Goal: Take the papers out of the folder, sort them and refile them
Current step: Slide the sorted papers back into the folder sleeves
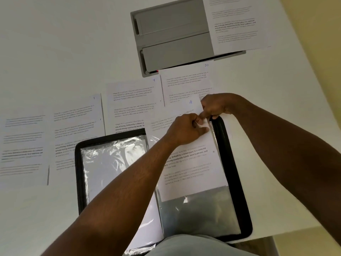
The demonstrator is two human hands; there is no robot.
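Note:
A black zip folder (239,200) lies open on the white table, clear plastic sleeves on both halves. A printed sheet marked 4 (186,163) sits part way in the right-hand sleeve (199,215), its top sticking out past the folder's far edge. My left hand (184,129) pinches the sheet near its upper right side. My right hand (215,106) pinches the sleeve's top edge at the folder's far right corner. Other printed sheets lie in a row beyond the folder: one marked 9 (132,102), one marked 10 (186,82), and more at the left (77,122).
A grey two-drawer desk organiser (171,36) stands at the back of the table, with a printed sheet (238,24) lying over its right side. The table's right edge (302,80) runs diagonally against a yellow wall. More loose sheets (22,145) reach the far left.

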